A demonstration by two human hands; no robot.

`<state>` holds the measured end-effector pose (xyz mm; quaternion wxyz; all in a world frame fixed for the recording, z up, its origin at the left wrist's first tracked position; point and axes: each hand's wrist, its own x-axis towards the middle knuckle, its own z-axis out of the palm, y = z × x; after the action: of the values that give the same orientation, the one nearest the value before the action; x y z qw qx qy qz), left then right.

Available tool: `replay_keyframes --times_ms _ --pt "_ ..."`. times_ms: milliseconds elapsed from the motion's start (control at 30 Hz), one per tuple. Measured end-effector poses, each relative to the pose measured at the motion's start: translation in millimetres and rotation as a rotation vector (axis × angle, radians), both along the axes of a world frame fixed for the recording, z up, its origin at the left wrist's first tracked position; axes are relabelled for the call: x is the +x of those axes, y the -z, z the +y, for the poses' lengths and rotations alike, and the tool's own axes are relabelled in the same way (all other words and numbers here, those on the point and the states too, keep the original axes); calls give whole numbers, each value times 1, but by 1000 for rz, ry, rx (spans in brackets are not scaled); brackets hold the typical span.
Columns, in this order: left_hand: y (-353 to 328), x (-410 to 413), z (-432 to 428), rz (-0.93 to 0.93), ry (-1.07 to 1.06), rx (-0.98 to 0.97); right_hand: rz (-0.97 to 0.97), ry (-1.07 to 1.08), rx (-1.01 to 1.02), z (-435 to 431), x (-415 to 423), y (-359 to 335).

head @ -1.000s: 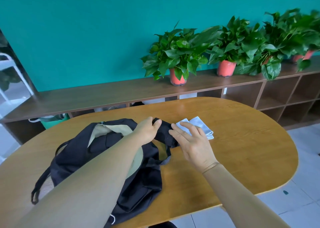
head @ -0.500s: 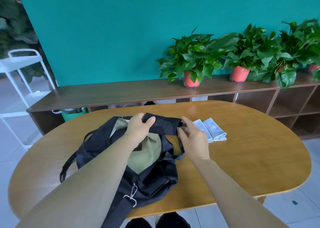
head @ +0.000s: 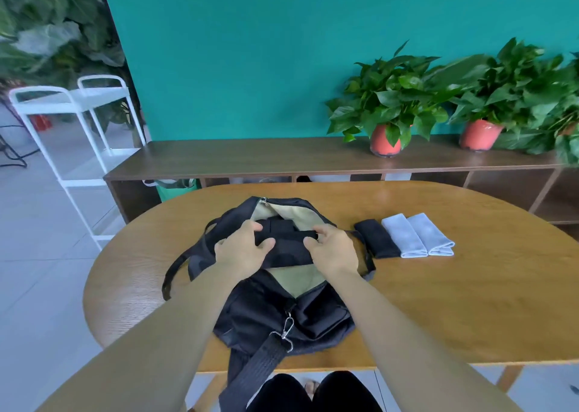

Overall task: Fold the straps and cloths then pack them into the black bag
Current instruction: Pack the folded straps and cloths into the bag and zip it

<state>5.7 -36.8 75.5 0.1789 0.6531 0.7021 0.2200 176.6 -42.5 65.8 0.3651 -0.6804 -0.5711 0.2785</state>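
Note:
The black bag (head: 282, 320) lies open on the wooden table (head: 454, 302), its beige lining showing. Over the opening, my left hand (head: 242, 250) and my right hand (head: 333, 250) each grip one end of a folded black cloth (head: 288, 248). Another folded black piece (head: 280, 225) sits just behind it inside the bag. To the right of the bag lie a folded black cloth (head: 377, 239) and two folded grey cloths (head: 404, 236) (head: 430, 234), side by side. The bag's wide black strap (head: 253, 371) with a metal clip hangs over the table's near edge.
A low wooden shelf unit (head: 282, 157) runs along the teal wall behind the table, with potted plants (head: 388, 107) on top. A white metal rack (head: 78, 123) stands at the left. My knees show below the table's near edge.
The view has swung left and down. Both hands have moved from the bag's right edge to over its opening, holding the folded black cloth between them. A folded black cloth now shows beside the grey ones.

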Motion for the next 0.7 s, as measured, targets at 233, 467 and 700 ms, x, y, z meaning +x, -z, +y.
replay_keyframes --times_ms 233,467,700 --pt "9 -12 4 156 159 -108 -191 59 -66 9 -16 14" --pt "24 -17 9 361 227 -67 -286 24 -140 18 -26 28" --pt "48 -27 12 296 176 -27 -303 31 -172 21 -27 43"
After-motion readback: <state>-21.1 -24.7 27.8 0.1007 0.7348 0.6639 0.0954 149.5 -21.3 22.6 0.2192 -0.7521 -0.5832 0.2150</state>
